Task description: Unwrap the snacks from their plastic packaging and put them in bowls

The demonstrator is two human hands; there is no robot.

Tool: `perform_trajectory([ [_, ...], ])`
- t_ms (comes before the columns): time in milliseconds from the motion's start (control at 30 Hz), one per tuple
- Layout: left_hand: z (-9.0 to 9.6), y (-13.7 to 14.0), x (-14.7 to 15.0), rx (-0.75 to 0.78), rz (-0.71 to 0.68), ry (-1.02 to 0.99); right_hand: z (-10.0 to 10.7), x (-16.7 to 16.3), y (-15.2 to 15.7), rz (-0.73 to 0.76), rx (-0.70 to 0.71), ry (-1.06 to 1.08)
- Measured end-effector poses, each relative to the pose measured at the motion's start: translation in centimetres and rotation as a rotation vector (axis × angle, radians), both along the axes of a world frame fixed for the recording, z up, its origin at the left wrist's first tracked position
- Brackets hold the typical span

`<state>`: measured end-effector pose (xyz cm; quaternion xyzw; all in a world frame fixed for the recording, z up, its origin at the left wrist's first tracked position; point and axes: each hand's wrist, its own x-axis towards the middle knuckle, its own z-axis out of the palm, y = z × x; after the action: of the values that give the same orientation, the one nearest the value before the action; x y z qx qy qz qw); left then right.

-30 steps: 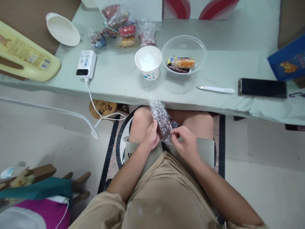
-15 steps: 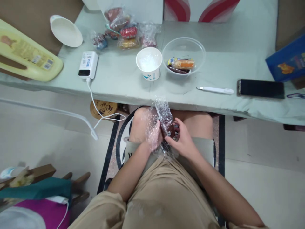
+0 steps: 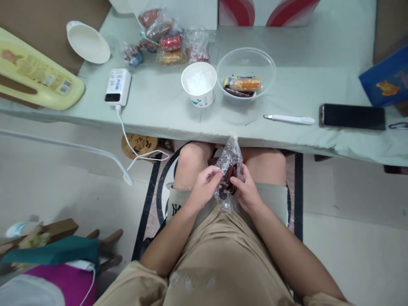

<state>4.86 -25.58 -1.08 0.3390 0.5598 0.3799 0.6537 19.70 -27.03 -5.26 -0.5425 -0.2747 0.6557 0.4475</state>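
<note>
Over my lap, both hands work at a clear plastic wrap (image 3: pixel 231 151) around dark brown glossy items (image 3: pixel 231 178), perhaps wrapped snacks; their exact kind cannot be made out. My right hand (image 3: pixel 247 190) grips the wrapped brown items from the right, thumb on top. From the left, my left hand (image 3: pixel 205 185) has thumb and forefinger pinched together at the wrap's edge. On the table beyond stand a white paper cup (image 3: pixel 203 100) with clear plastic in it and a clear plastic bowl (image 3: pixel 270 70) holding several small packaged snacks (image 3: pixel 245 85).
A white trimming tool (image 3: pixel 290 119) and a black phone (image 3: pixel 352 116) lie at the right. Bagged snacks (image 3: pixel 170 42), a power bank (image 3: pixel 117 87) with its cable, a white bowl (image 3: pixel 88 42) and a yellow bottle (image 3: pixel 41 70) occupy the left. The table edge (image 3: pixel 191 134) runs above my knees.
My left hand has come out from under the plastic and now pinches its edge. The wrapped brown items have turned and shifted slightly right, still in my right hand.
</note>
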Motion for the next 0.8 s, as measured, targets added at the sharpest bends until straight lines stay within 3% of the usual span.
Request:
perform_trajectory([
  [167,2.0,0.7,-0.3,-0.063,0.028,-0.289,-0.1,0.3,-0.8,0.099,-0.095,0.379],
  [500,6.6,0.1,-2.9,0.125,-0.069,-0.579,-0.1,1.5,-1.3,0.101,-0.165,0.9],
  [700,8.6,-0.3,-5.2,0.265,0.007,-0.722,0.4,2.1,-1.1,0.065,-0.235,0.8],
  [800,7.6,0.8,-6.5,0.228,0.095,-0.712,1.2,2.5,-0.6,0.044,-0.18,0.603],
])
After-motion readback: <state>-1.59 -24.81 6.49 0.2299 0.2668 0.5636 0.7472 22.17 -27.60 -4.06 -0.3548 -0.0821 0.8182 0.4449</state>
